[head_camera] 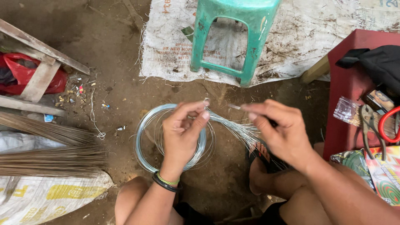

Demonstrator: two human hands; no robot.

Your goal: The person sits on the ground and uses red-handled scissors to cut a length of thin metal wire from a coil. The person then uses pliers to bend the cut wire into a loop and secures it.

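in the head view, one wire coil point(143, 141) hung over the dirt floor point(121, 83), pinched in the closed grip of the left hand point(181, 133). the right hand point(283, 133) pinched one strand end point(234, 107). one green stool point(233, 37), two broom bundles point(50, 146) and one red table point(348, 83) stood around.

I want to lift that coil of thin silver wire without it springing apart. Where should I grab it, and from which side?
Probably at the coil of wire on its left rim, where the loops lie bunched together. Come from above, outside the ring, and pinch the whole bundle. The right side fans into loose strands near the left hand and right hand.
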